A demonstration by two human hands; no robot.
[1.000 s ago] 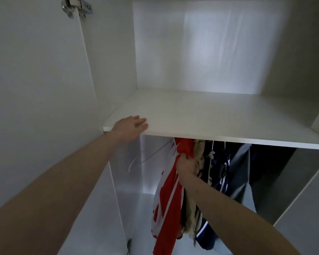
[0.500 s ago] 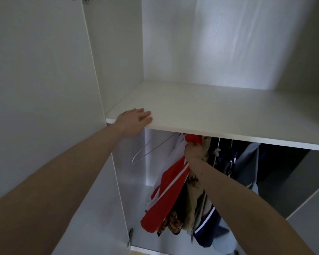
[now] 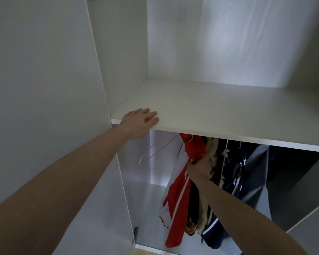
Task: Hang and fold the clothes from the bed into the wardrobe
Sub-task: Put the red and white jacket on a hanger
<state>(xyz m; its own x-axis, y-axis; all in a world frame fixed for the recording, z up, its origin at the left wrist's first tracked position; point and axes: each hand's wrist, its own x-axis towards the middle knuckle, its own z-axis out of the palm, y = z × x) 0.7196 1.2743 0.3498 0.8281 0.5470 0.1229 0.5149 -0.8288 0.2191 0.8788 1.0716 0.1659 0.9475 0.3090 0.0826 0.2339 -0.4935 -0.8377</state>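
Fingers (image 3: 151,115) of the left hand (image 3: 138,124) are laid straight and flat on the front edge of the wardrobe shelf (image 3: 219,111); those of the right hand (image 3: 199,167) are clamped on the red and white garment (image 3: 177,196).

At the left, a white door panel (image 3: 44,89) is seen beside the wardrobe opening. Under the shelf, bare wire hangers (image 3: 155,153) are hung near the left wall. The red and white garment is suspended just below the shelf, gripped near its top. Just to its right a beige garment (image 3: 213,150), navy clothes with white stripes (image 3: 234,173) and a grey garment (image 3: 256,177) are hung close together.
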